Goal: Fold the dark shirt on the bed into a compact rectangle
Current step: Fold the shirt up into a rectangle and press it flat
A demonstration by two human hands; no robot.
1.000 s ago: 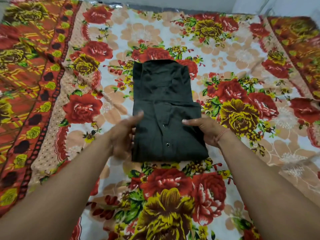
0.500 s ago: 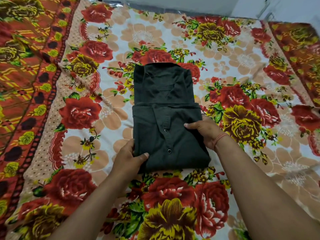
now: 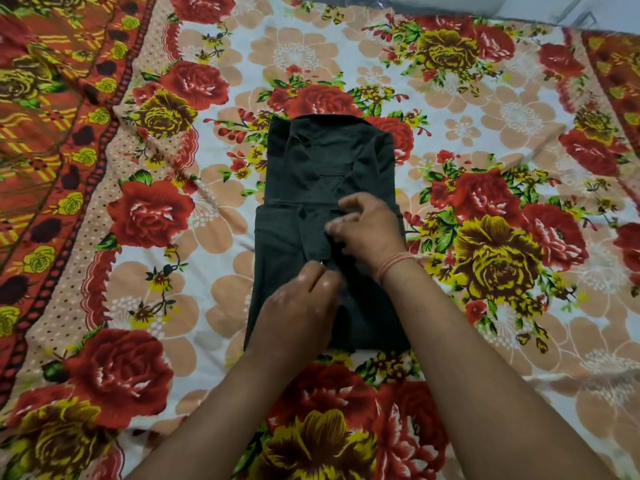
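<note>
From the head camera, the dark shirt [image 3: 322,188] lies in the centre of the frame on the floral bedsheet [image 3: 485,237], its long axis running from bottom to top of the picture. The collar end points to the top of the frame; the lower portion is folded up over itself, making a thicker block nearest the person. There's the button placket, running up the middle, a small button [image 3: 322,262] showing. Left hand [image 3: 301,306] rests on the lower fold, fingers curled together at the placket, blurred, so I cannot tell whether they pinch cloth. Right hand [image 3: 367,230] sits just above it on the shirt, fingers bent and spread narrowly, also blurred. A thread band [image 3: 393,264] circles the right wrist.
</note>
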